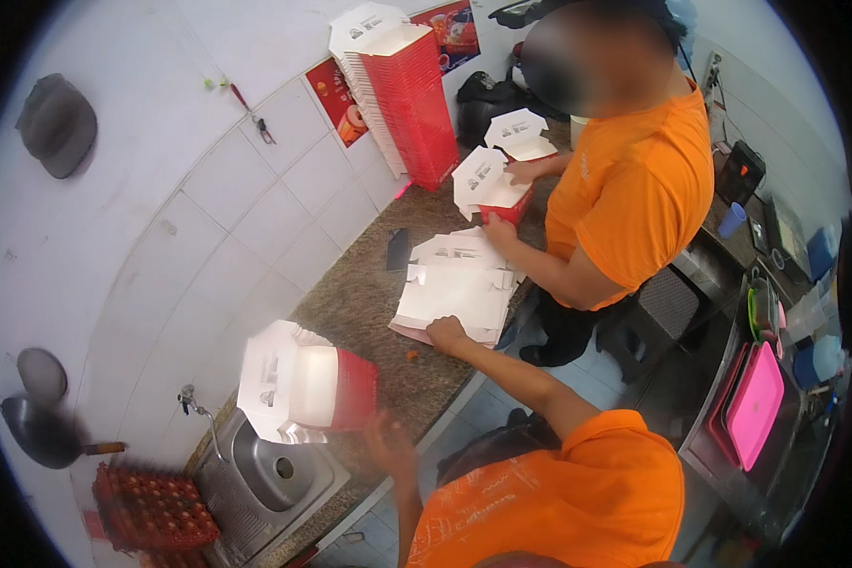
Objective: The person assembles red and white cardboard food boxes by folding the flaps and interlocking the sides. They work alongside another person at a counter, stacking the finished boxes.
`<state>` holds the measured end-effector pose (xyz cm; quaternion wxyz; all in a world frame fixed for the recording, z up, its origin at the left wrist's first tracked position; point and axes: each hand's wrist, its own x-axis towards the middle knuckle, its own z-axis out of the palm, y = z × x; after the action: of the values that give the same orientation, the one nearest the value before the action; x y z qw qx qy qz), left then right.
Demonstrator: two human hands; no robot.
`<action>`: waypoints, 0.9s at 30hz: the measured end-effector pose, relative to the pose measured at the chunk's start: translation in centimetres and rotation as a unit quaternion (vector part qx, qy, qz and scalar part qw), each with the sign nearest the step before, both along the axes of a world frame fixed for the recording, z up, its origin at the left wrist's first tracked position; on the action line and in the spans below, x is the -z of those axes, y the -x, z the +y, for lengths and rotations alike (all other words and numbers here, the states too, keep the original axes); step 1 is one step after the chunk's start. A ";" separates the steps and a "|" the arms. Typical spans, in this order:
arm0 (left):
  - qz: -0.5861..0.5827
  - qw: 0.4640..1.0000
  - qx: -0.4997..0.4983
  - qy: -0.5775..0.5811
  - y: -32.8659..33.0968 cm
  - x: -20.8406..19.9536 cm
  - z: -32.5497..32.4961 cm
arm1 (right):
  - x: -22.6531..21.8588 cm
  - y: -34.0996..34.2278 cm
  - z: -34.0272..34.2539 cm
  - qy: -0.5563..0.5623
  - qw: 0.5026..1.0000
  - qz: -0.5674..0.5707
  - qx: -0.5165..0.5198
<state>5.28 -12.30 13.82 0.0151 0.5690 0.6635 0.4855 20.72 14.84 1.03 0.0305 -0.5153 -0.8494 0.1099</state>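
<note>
My left hand (390, 443) is at the near right corner of a nested stack of red and white folded food boxes (350, 388), its fingers stretched out and slightly blurred. I cannot tell whether it touches the stack. On the pile of flat white box blanks (454, 295), my right hand (448, 335) is closed with curled fingers at the near edge of the top blank. Across the counter, a co-worker in an orange shirt (634, 189) has both hands on an open red and white box (502, 194), one inside and one at its near side.
A tall stack of red boxes (412, 104) stands against the tiled wall. A dark flat object (399, 248) lies on the granite counter (350, 284). At the near left are a steel sink (275, 469) and a red crate (151, 506). Pink trays (755, 407) stand at the right.
</note>
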 end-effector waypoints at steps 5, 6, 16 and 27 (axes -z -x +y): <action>-0.098 0.992 0.067 0.043 -2.4 -0.9 0.4 | -3.2 0.1 0.1 0.014 0.997 0.051 0.056; -0.090 0.992 0.072 0.042 -2.4 -0.6 0.7 | -3.1 -0.4 0.7 0.018 0.994 0.068 0.079; -0.197 0.947 0.155 0.200 -3.1 -1.2 3.9 | -13.1 -8.7 3.0 -0.140 0.854 0.462 0.196; -0.622 0.758 0.159 0.111 -6.9 -0.5 11.2 | -13.5 -5.3 -14.9 -0.079 0.858 0.506 -0.032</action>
<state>12.17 -1.12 14.27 0.5644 0.2330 0.4575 0.6464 25.98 -0.02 14.56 0.4932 -0.3575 -0.7387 0.2885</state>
